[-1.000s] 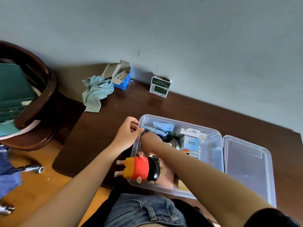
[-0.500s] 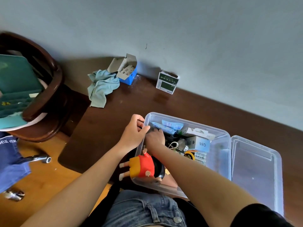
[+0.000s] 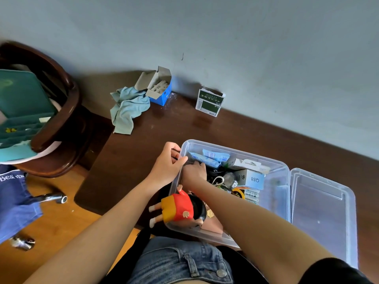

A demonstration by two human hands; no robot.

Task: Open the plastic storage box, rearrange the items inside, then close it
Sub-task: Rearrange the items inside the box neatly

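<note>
On the dark brown worktop (image 3: pixel 143 152) sits the clear plastic storage box (image 3: pixel 274 193), and everything else is told from that box. Its lid (image 3: pixel 322 214) is off and lies flat, touching the box's right side. So the box is open, and the sorting step looks to be the one going on now.

At the box's far left corner, the left hand (image 3: pixel 167 166) curls its fingers and thumb over the rim and holds it. Just inside that same corner, the right hand (image 3: pixel 194 171) reaches down among the things. Its fingers are tucked under and hidden, so I cannot tell if it holds anything.

Along the box's far wall lie blue packets (image 3: pixel 211 158). Next to them, toward the lid, is a white carton (image 3: pixel 249 166), and in front of that a small blue box (image 3: pixel 251 179). Near the middle sit a yellow tape measure (image 3: pixel 238 194) and some dark cord. At the box's near left corner a toy figure (image 3: pixel 180 209) in a red shirt lies on its side, legs poking over the rim.

To do this step well, I think the left hand should hold the rim firmly so the box does not slide. The right hand should lift one thing at a time. The cord may catch on small things, so pull it slowly. The toy should go fully inside, or the lid may not shut.

Beyond the box, by the wall, lie a blue-green cloth (image 3: pixel 129 107), an open blue carton (image 3: pixel 159 88) and a green and white carton (image 3: pixel 209 102).
</note>
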